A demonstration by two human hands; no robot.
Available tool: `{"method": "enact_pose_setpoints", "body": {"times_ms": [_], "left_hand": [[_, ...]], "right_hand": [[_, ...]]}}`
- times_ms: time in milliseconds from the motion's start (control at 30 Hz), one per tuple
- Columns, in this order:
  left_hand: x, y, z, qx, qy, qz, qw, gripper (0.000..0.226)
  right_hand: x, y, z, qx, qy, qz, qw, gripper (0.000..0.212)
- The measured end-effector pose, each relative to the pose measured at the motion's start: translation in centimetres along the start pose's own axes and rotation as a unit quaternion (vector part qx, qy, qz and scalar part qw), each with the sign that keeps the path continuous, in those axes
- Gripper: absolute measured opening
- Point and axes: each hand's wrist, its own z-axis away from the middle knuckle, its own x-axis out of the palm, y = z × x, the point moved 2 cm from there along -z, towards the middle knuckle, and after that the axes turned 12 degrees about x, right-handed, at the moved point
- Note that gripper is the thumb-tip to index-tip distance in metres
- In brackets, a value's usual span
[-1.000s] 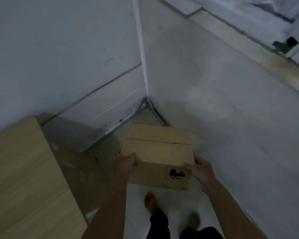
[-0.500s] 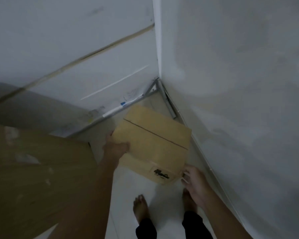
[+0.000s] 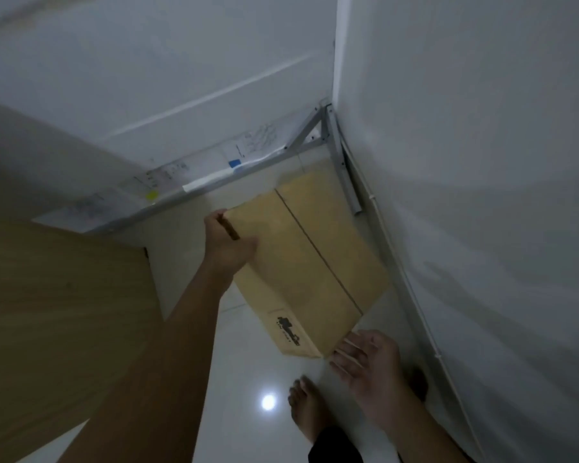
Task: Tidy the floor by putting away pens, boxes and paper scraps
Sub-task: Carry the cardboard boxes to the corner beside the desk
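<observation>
Cardboard box (image 3: pixel 310 262) down in the room's corner, low over the white floor (image 3: pixel 248 369), top seam running diagonally, printed side panel facing the camera; whether resting on the floor or just off it, impossible to tell. Left hand (image 3: pixel 226 242) reaching forward on a long straight arm, thumb over the box's top edge at the near-left corner, fingers curled round the side and gripping it. Right hand (image 3: pixel 368 359) lower and nearer, palm turned up, fingers (image 3: pixel 343 357) spread and loose, tips just beside the box's near-right bottom corner, holding nothing; contact with the cardboard not clear. Left hand's fingers mostly hidden behind the box's edge. Black print on the panel too blurred to read. Far end of the box tucked toward a grey metal frame (image 3: pixel 343 182) along the wall's foot. Bare feet (image 3: pixel 306 409) below, one half covered by the right forearm. Scene dim and soft. Wooden panel (image 3: pixel 57 312) close on the left, white wall (image 3: pixel 482 195) tight on the right, only a narrow strip of floor between.
</observation>
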Motion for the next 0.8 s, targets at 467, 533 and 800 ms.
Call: {"method": "enact_pose_setpoints", "body": {"times_ms": [467, 533, 800], "left_hand": [[12.8, -13.8, -7.5, 0.077, -0.018, -0.187, 0.979, 0.061], [14.1, -15.4, -5.9, 0.093, -0.085, -0.245, 0.961, 0.069], [16.2, -19.5, 2.7, 0.225, -0.155, -0.434, 0.858, 0.093]], "right_hand": [[2.8, -3.9, -16.9, -0.059, -0.023, 0.414, 0.908, 0.057], [4.0, -5.3, -17.7, -0.118, 0.023, 0.482, 0.868, 0.057], [0.8, -11.6, -17.0, -0.483, 0.243, 0.684, 0.49, 0.053]]}}
